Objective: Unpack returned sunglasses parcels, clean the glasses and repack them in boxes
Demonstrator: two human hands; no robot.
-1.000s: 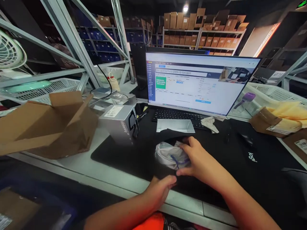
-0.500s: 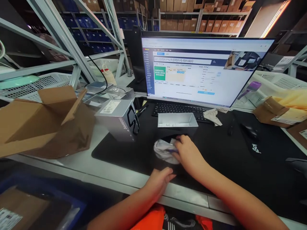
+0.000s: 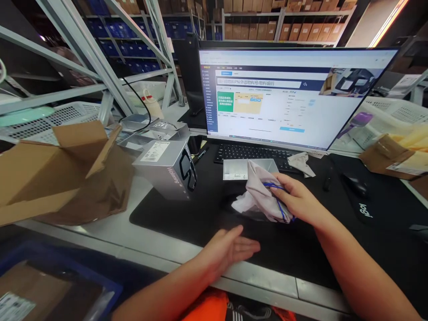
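Observation:
My right hand [image 3: 294, 196] grips a light grey cloth pouch [image 3: 264, 189] with a blue drawstring, held above the black desk mat [image 3: 187, 227]. White crumpled wrapping [image 3: 246, 203] hangs at the pouch's left side. Just below, my left hand [image 3: 234, 249] is open near the desk's front edge, fingers stretched out and holding nothing. Behind the pouch sits an open grey box [image 3: 235, 170], partly hidden by it. To the left stands a silver-grey retail box [image 3: 163, 171] with dark goggle-like artwork on its side.
An open cardboard carton [image 3: 67, 178] stands at the left. A monitor [image 3: 267, 107] and keyboard [image 3: 230, 154] are at the back. A crumpled tissue [image 3: 301, 163], a mouse [image 3: 354, 185] and a small brown box [image 3: 388, 156] lie to the right.
My right hand has lifted the pouch up and to the right from low over the mat. The fingers of my left hand have stretched out, and that hand has moved slightly right.

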